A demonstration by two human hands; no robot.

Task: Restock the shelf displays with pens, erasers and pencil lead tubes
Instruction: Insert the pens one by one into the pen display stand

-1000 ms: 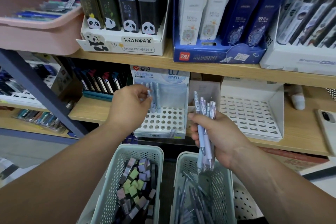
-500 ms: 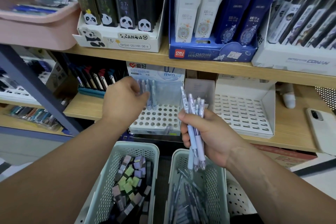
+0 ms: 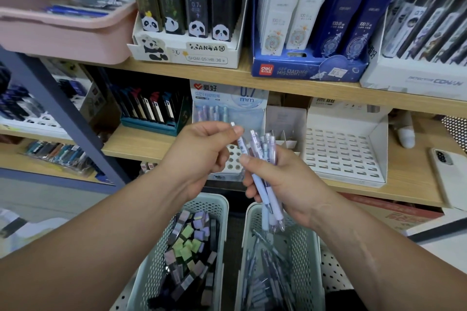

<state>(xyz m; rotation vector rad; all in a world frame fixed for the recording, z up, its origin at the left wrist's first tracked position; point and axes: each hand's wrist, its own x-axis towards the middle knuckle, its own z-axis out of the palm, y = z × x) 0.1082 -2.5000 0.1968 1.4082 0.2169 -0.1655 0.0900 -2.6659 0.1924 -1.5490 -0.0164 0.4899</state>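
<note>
My right hand grips a bundle of pale lilac pens, tips down over the right basket. My left hand pinches the top of one pen at the bundle's left edge. Behind both hands stands the white 0.7 mm pen display on the lower shelf, with several pens in its back row and open holes in front. A pale green basket below holds more pens; the one to its left holds erasers.
An empty white slotted display stands right of the pen display. A phone lies at the shelf's right end. The upper shelf carries panda lead tubes, a blue Deli box and a pink tub.
My left hand came back from the pen display to the bundle and now pinches one pen. The right hand stayed at the bundle, and the view shifted slightly.
</note>
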